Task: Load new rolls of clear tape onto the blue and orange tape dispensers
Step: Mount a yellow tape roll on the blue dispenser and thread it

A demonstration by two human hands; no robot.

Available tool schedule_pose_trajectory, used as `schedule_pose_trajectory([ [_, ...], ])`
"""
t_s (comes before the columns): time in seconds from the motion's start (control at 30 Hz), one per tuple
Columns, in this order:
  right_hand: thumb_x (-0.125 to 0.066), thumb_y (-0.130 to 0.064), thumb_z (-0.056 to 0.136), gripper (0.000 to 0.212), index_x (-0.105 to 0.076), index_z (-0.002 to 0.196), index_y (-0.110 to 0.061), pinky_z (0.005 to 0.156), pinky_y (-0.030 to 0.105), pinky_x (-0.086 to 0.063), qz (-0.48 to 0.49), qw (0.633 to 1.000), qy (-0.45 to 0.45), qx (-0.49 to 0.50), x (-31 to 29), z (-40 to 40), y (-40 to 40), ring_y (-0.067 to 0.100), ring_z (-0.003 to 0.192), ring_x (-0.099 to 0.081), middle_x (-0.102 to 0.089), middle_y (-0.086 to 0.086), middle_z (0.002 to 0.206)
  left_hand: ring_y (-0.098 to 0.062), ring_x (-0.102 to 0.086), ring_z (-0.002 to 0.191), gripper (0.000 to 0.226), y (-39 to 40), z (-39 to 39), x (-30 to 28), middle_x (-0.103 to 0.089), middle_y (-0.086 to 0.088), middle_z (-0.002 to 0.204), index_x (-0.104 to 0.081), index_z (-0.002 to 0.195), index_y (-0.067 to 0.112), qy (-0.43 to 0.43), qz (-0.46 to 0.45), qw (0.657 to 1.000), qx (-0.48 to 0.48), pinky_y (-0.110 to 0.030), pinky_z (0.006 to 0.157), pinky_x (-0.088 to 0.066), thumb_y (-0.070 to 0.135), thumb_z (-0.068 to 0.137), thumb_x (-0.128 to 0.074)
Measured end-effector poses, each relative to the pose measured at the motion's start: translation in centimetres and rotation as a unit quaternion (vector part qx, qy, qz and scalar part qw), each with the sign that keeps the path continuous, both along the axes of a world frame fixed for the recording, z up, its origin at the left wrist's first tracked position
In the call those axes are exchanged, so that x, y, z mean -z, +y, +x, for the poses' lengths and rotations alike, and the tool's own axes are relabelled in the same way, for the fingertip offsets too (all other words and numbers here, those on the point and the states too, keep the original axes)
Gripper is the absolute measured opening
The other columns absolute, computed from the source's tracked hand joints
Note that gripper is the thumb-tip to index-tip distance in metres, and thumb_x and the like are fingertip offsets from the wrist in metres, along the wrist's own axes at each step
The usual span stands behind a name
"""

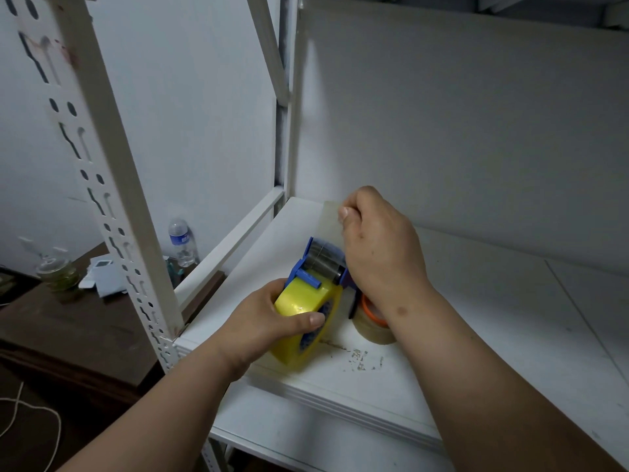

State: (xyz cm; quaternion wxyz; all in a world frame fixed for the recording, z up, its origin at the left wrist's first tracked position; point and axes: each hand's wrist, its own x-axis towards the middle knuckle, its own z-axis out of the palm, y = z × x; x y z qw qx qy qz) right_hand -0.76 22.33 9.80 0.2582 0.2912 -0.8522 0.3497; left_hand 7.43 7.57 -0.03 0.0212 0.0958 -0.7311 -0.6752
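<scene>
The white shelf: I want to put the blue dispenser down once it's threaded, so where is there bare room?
The shelf is bare right of the right hand, toward the back wall. It is crowded by the orange dispenser and near the front-left edge, under the left hand.

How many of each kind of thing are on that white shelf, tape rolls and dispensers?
Tape rolls: 2, the yellowish roll gripped by the left hand and the clear roll lying behind the right wrist.
Tape dispensers: 2, the blue plastic dispenser and the orange one, which is mostly hidden.
Total: 4.
</scene>
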Motion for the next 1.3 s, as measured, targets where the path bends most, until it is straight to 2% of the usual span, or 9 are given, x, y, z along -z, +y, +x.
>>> schedule_pose_trajectory([
  [0.13,-0.045,-0.023,0.096,0.014,-0.050,0.085,-0.017,0.061,0.040,-0.048,-0.010,1.000,0.001,-0.006,-0.1,-0.1,0.0,0.023,0.070,-0.054,-0.059,0.000,0.077,-0.020,-0.075,0.088,0.059,0.3,-0.1,0.0,-0.078,0.002,0.097,-0.072,0.104,0.035,0.012,-0.029,0.999,-0.028,-0.047,0.084,-0.061,0.053,0.051,-0.088],
  [0.23,-0.045,-0.023,0.096,0.014,-0.050,0.084,-0.017,0.061,0.040,-0.049,-0.020,1.000,0.007,-0.012,-0.2,0.0,0.0,0.023,0.071,-0.055,-0.059,0.000,0.078,-0.015,-0.074,0.081,0.051,0.5,-0.4,-0.1,-0.078,0.007,0.091,-0.072,0.095,0.039,0.017,-0.050,0.998,-0.039,-0.038,0.076,-0.062,0.058,0.049,-0.085],
  [0.33,-0.046,-0.022,0.096,0.014,-0.050,0.084,-0.017,0.062,0.040,-0.050,-0.023,1.000,0.008,-0.011,-0.5,-0.1,0.0,0.024,0.072,-0.057,-0.061,0.001,0.078,-0.005,-0.070,0.069,0.047,0.4,-0.6,-0.1,-0.076,0.012,0.081,-0.072,0.088,0.040,0.025,-0.069,0.996,-0.045,-0.027,0.064,-0.056,0.061,0.048,-0.083],
  [0.57,-0.044,-0.023,0.096,0.014,-0.049,0.084,-0.017,0.063,0.042,-0.051,-0.014,1.000,-0.009,-0.025,-0.7,-0.5,-0.1,0.026,0.075,-0.063,-0.061,0.003,0.080,-0.022,-0.073,0.081,0.059,0.3,-0.8,-0.2,-0.077,0.001,0.089,-0.071,0.094,0.032,0.016,-0.079,0.995,-0.053,-0.046,0.077,-0.061,0.065,0.047,-0.081],
  [0.77,-0.034,-0.032,0.097,0.015,-0.041,0.089,-0.021,0.063,0.045,-0.054,-0.004,0.999,-0.019,-0.035,-0.1,-0.8,0.1,0.029,0.070,-0.062,-0.062,0.004,0.078,-0.026,-0.073,0.090,0.057,0.9,-0.6,-0.1,-0.076,-0.003,0.096,-0.068,0.101,0.035,0.006,-0.032,0.999,-0.044,-0.053,0.083,-0.059,0.062,0.052,-0.081],
  [0.9,-0.027,-0.040,0.098,0.017,-0.036,0.092,-0.026,0.062,0.047,-0.055,0.002,0.997,-0.069,-0.026,0.3,-1.5,0.3,0.029,0.068,-0.062,-0.059,0.004,0.072,-0.027,-0.072,0.099,0.062,0.8,-0.3,0.2,-0.076,-0.003,0.105,-0.067,0.109,0.039,-0.012,0.013,1.000,-0.024,-0.056,0.091,-0.056,0.056,0.052,-0.084],
  [1.17,-0.022,-0.043,0.095,0.017,-0.033,0.089,-0.031,0.064,0.049,-0.055,-0.009,0.991,-0.130,-0.009,0.6,-2.5,0.1,0.029,0.065,-0.061,-0.063,0.007,0.070,-0.018,-0.072,0.102,0.070,0.6,0.0,0.4,-0.075,0.007,0.110,-0.062,0.119,0.044,0.006,0.023,1.000,-0.011,-0.050,0.095,-0.056,0.049,0.053,-0.087],
  [1.3,-0.023,-0.039,0.094,0.013,-0.031,0.087,-0.031,0.067,0.053,-0.055,-0.030,0.984,-0.175,0.003,0.7,-3.2,0.3,0.034,0.066,-0.062,-0.065,0.011,0.073,-0.015,-0.072,0.100,0.078,1.0,0.0,0.5,-0.073,0.012,0.111,-0.057,0.125,0.045,0.030,0.006,0.999,-0.019,-0.046,0.091,-0.059,0.044,0.053,-0.088],
])
